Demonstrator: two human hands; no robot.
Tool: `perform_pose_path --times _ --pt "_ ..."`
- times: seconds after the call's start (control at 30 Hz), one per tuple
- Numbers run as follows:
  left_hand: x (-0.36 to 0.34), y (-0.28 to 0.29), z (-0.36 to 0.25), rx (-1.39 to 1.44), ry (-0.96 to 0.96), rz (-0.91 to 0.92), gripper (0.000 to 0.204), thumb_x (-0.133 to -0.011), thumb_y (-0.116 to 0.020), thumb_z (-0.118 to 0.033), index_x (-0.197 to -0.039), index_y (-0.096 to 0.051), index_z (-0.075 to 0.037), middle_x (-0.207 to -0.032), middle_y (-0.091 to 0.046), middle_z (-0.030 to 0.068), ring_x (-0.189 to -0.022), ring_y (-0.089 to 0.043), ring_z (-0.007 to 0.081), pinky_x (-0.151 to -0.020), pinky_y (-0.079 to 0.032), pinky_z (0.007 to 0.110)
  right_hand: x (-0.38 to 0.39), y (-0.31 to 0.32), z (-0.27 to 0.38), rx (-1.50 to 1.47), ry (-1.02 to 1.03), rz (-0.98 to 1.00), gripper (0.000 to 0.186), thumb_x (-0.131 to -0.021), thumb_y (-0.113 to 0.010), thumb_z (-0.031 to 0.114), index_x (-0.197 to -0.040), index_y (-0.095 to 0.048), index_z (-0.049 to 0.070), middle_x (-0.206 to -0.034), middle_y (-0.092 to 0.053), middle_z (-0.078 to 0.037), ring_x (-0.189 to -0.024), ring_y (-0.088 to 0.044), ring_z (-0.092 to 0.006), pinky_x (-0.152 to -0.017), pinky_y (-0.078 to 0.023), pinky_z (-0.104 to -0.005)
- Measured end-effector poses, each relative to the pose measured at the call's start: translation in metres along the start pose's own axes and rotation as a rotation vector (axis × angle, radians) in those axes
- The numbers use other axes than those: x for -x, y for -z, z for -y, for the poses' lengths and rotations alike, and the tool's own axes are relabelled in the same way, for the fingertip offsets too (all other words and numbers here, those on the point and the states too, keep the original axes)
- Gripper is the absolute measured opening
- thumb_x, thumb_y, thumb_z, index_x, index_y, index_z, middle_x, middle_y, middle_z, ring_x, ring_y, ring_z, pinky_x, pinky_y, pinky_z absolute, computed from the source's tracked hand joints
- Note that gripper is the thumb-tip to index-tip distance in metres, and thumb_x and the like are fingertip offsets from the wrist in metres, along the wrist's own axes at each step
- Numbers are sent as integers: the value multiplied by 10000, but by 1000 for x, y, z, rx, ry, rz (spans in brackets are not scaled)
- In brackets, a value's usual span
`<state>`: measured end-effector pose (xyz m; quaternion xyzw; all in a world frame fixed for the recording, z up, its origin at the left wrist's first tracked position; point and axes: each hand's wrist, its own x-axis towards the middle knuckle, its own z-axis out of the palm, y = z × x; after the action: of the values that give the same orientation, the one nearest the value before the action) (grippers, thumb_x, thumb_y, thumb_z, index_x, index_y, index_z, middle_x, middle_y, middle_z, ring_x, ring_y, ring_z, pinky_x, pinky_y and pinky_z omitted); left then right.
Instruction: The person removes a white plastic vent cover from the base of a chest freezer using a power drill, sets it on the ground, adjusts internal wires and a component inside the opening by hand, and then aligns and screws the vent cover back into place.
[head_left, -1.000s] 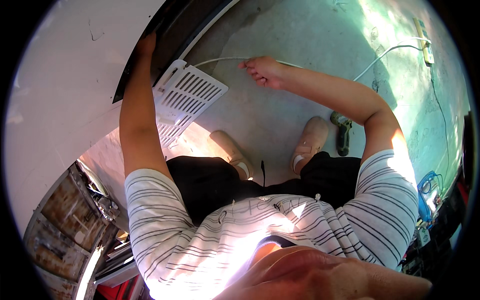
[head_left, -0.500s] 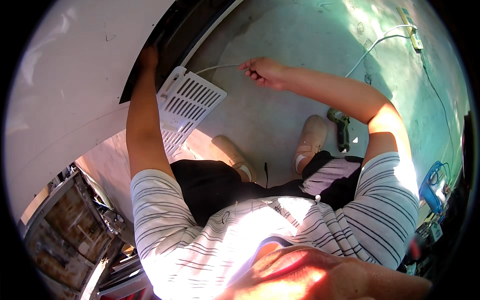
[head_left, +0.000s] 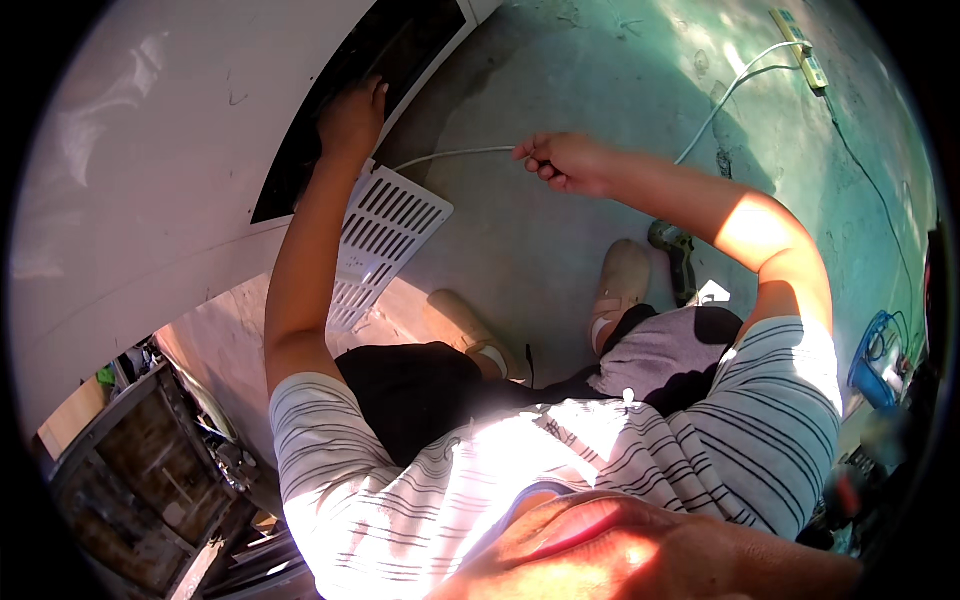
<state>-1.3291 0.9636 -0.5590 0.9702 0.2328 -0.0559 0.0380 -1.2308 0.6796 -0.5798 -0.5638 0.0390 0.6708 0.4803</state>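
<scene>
A white cabinet-like appliance [head_left: 180,150] fills the left side, with a long dark opening [head_left: 420,40] along its edge. My left hand [head_left: 352,122] is at that opening, its fingers mostly hidden against the dark, so their grip is unclear. Between the fingertips of my right hand [head_left: 568,163] a thin white cord [head_left: 455,153] is pinched. From there the cord runs left toward a white slotted panel [head_left: 392,222], which leans below the opening beside my left forearm.
A drill-like power tool [head_left: 682,262] lies near my right foot. At the upper right, pale cables [head_left: 735,90] lead to a power strip [head_left: 800,50] on the floor. A blue object [head_left: 872,365] sits at the far right. A rusty metal frame [head_left: 130,470] stands lower left.
My left hand has come partly out of the dark opening, toward its near edge. My right hand has shifted slightly right and down, still pinching the cord.
</scene>
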Motion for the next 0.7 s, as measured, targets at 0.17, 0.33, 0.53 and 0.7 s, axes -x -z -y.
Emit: perform_pose_path --times 0.17,0.33,0.53,0.7 --pt "-69 -28 19 -68 -326 -687 310 -951 -474 -301 -1168 -574 -105 -1033 -633 159 -942 -600 364 -783 -499 434 -9 -6 -9 -64 8 72 230 -945 -389 84 -1112 -540 38 -775 -468 25 -593 -354 -51 -448 -289 -174" --pt "-105 -48 25 -117 -197 -547 332 -967 -414 -354 -1082 -597 -103 -1019 -616 158 -948 -594 340 -768 -487 460 -14 -1 -10 -103 25 89 236 -949 -394 122 -1094 -565 47 -762 -475 27 -582 -351 -55 -428 -279 -188" --pt "-112 -51 8 -70 -34 -374 354 -979 -354 -358 -965 -595 -99 -899 -648 161 -836 -622 358 -685 -491 491 -14 12 -17 -111 11 63 253 -956 -384 137 -1115 -559 48 -779 -465 30 -586 -344 -54 -424 -271 -184" --pt "-106 -44 1 -53 6 -360 340 -977 -346 -350 -976 -598 -122 -885 -653 151 -812 -626 371 -671 -489 502 -15 17 -24 -119 -10 48 250 -957 -387 142 -1114 -556 47 -773 -460 30 -579 -338 -54 -422 -268 -183"
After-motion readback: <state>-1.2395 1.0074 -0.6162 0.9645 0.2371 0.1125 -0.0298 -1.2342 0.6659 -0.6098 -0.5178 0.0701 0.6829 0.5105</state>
